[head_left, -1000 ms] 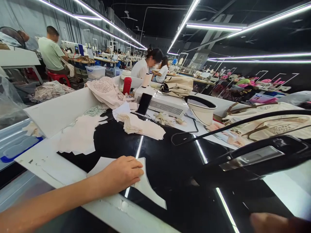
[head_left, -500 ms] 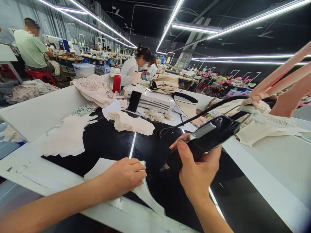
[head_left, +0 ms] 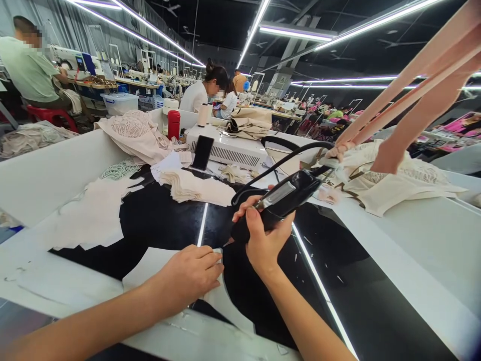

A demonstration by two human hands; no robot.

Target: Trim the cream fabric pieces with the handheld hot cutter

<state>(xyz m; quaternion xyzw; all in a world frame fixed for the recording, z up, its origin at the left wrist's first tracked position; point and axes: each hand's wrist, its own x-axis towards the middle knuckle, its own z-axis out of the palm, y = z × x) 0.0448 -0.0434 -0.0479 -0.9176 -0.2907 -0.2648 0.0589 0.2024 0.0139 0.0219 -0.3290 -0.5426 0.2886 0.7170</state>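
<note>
My left hand presses down on a white cut fabric piece, its fingers together and curled over the right edge. A small pale, hard-looking corner shows beside those fingertips; I cannot make out what it is. My right hand is closed around a black corded electric clipper with a silver plate on its side. The clipper's tip points down and left, close to the left fingertips and the fabric's edge. Pink fabric straps are tied to its rear end and run up to the right.
Under both hands is a glossy black work surface with white edges. Stacked cream fabric pieces, a phone and a red bottle stand behind it. More fabric lies left and right. Co-workers sit at machines beyond.
My right hand has brought the clipper left, its tip now close to the fabric's edge. The straps have swung left with it. My left hand stays on the fabric; the view has shifted slightly.
</note>
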